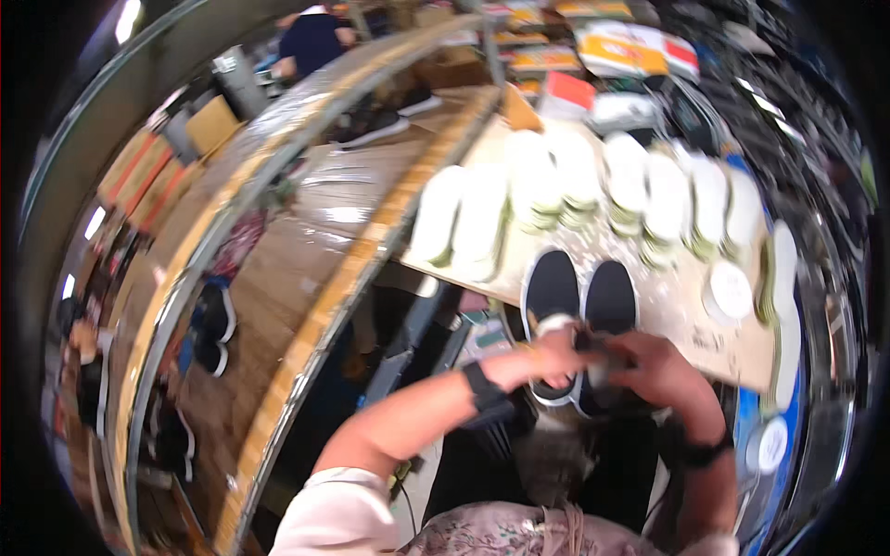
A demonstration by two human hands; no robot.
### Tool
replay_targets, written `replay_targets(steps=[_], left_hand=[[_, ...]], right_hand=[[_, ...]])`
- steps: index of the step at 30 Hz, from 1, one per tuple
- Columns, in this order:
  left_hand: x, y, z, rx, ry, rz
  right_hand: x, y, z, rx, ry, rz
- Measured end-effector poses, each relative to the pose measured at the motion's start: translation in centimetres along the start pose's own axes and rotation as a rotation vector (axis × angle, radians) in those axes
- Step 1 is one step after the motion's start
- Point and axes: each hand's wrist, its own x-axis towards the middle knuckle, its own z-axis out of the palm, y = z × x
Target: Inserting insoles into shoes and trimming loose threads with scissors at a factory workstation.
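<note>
A pair of black slip-on shoes with white soles, the left shoe (553, 283) and the right shoe (610, 295), lies toes away from me at the front edge of the worktable (654, 320). Over the left shoe's opening is my left hand (554, 354), its fingers curled. My right hand (649, 369) is closed over the heel end of the right shoe. The two hands nearly meet around something small, dark and greyish, too blurred to name. A white patch shows at the left shoe's opening beside my left fingers.
Stacks of white insoles (556, 176) cover the table's far side, with more insoles (783, 306) along its right edge. A round white container (728, 292) stands near the right. To the left runs a wooden-edged conveyor (306, 250) carrying shoes. Another person (315, 42) is beyond it.
</note>
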Motion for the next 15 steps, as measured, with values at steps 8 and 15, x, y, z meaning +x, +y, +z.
replay_targets(steps=[8, 15], left_hand=[[-2.6, -0.6, -0.6, 0.046, 0.299, 0.41], [-11.2, -1.3, -13.8, 0.099, 0.371, 0.233]], right_hand=[[-6.0, -2.2, -3.4, 0.038, 0.293, 0.339], [-12.6, -0.6, -3.6, -0.236, 0.238, 0.608]])
